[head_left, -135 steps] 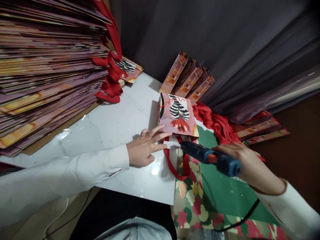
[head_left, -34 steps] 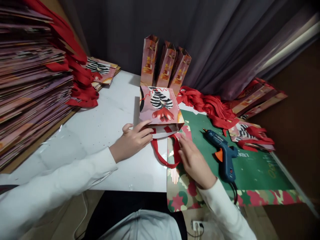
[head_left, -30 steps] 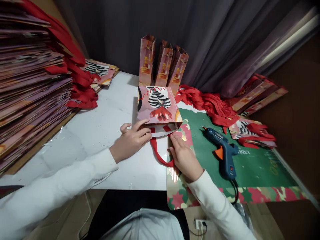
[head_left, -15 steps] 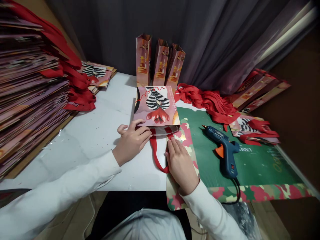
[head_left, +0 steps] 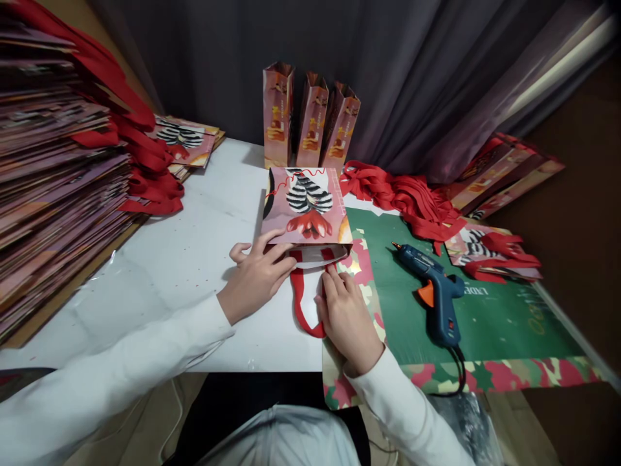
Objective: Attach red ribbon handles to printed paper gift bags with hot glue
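A pink paper bag (head_left: 308, 207) with a striped pattern and a red flower lies flat, its mouth toward me and slightly parted. A red ribbon (head_left: 299, 298) loops from the mouth onto the white table. My left hand (head_left: 258, 275) rests at the bag's left front corner, fingers spread, some over the mouth's edge. My right hand (head_left: 349, 314) is at the ribbon's right side, just below the mouth; its fingers are bent over the ribbon, and its fingertips partly hide what they touch.
A blue glue gun (head_left: 431, 285) lies on a green board (head_left: 499, 323) at right. Red ribbons (head_left: 402, 197) are heaped behind it. Three upright bags (head_left: 310, 123) stand at the back. A tall stack of flat bags (head_left: 53, 175) fills the left side.
The bag has shifted slightly right and its mouth is parted a little wider. My right hand's fingers have bent more and moved slightly toward the mouth.
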Tool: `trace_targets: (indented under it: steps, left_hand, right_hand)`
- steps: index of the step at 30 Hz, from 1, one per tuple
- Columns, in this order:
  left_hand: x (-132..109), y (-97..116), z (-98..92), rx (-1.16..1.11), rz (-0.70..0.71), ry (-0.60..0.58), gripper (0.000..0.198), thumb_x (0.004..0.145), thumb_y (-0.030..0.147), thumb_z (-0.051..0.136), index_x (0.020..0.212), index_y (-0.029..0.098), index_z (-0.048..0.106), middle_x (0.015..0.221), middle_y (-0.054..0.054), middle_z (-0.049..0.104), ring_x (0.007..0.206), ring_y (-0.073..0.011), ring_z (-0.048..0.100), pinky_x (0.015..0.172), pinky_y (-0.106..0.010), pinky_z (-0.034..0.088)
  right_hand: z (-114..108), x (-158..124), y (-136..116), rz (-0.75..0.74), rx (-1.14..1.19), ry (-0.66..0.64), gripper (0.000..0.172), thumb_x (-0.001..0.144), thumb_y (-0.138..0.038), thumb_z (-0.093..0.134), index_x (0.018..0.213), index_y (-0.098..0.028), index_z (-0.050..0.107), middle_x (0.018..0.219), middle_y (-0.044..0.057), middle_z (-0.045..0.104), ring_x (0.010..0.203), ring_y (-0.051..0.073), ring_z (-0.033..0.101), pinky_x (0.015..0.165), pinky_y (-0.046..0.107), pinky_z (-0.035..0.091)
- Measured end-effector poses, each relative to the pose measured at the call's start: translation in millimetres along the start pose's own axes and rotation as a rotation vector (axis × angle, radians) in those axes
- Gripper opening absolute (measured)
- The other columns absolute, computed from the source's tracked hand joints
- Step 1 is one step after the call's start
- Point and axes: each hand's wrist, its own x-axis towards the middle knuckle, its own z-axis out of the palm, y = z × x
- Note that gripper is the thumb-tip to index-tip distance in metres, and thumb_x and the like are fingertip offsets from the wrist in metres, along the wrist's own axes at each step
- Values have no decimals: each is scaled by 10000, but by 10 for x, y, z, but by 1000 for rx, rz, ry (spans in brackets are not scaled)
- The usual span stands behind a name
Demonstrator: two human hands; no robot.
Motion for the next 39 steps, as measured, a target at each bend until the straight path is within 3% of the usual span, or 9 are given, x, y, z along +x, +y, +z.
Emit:
trace_targets:
  steps: [7, 11, 14, 18, 21, 24, 33, 36, 39]
  left_hand:
    - [-14, 5, 10, -9, 15, -26, 153, 919, 164, 530, 852, 229, 651, 1204, -57, 652, 1301, -340, 436, 856, -496, 257]
    - [-27, -32, 2, -94, 60, 21, 148, 925, 180, 521, 824, 224, 619, 1119, -27, 684, 1291, -308, 475, 967, -520, 231]
    - [-38, -80, -11, -162, 81, 136, 118, 898, 169, 560, 976, 252, 594, 1064, -13, 681, 1224, -251, 551, 1051, -492, 225]
    - [-28, -182, -5, -198, -96, 316, 642, 763, 366, 726, 1306, 237, 410, 1268, -131, 513, 1324, -324, 432, 1079, -510, 288]
    - [8, -279, 46, -244, -233, 175, 950, 669, 528, 766, 1418, 215, 274, 1415, -185, 359, 1404, -382, 275, 1099, -566, 267]
    - [46, -343, 114, -282, -338, 64, 814, 724, 512, 738, 1378, 224, 349, 1413, -163, 364, 1355, -341, 354, 1077, -525, 329]
    - [130, -313, 269, -164, -382, 69, 559, 765, 194, 702, 1248, 193, 421, 1208, -111, 532, 1160, -286, 512, 963, -438, 435]
    - [97, -284, 242, -96, -387, 169, 638, 747, 244, 724, 1265, 160, 360, 1199, -146, 521, 1132, -308, 513, 933, -457, 443]
    - [32, -190, 140, -39, -264, 347, 436, 811, 258, 653, 1165, 180, 411, 1082, -114, 548, 1053, -285, 537, 888, -442, 450]
  right_hand:
    - [-118, 18, 146, 9, 321, 4, 296, 921, -207, 481, 1193, -123, 561, 1293, 161, 584, 1162, 300, 496, 995, 474, 435]
    - [-189, 180, 466, 255, 570, 114, 113, 919, -275, 480, 924, -198, 562, 950, 82, 666, 897, 229, 614, 853, 416, 498]
    - [-137, 380, 687, 334, 680, 155, 227, 811, -306, 606, 991, -206, 510, 1044, 97, 639, 937, 239, 620, 850, 433, 505]
    - [-23, 613, 816, 282, 999, 21, 404, 709, -331, 680, 1046, -214, 490, 1050, 81, 633, 923, 204, 642, 832, 386, 533]
    - [40, 706, 823, 287, 1088, 14, 447, 642, -353, 721, 1009, -210, 511, 1000, 67, 641, 923, 203, 639, 828, 379, 534]
    - [90, 751, 797, 337, 1082, 78, 442, 620, -375, 727, 974, -205, 523, 971, 71, 653, 880, 206, 636, 769, 368, 536]
    - [192, 855, 605, 417, 563, 279, 182, 701, -296, 625, 824, -208, 523, 810, 55, 643, 740, 223, 586, 687, 336, 458]
    - [181, 826, 574, 388, 464, 306, 186, 723, -268, 620, 860, -195, 518, 860, 82, 642, 784, 242, 586, 703, 341, 447]
    - [110, 693, 538, 393, 400, 250, 119, 792, -296, 603, 805, -204, 529, 765, 53, 626, 701, 227, 576, 652, 328, 431]
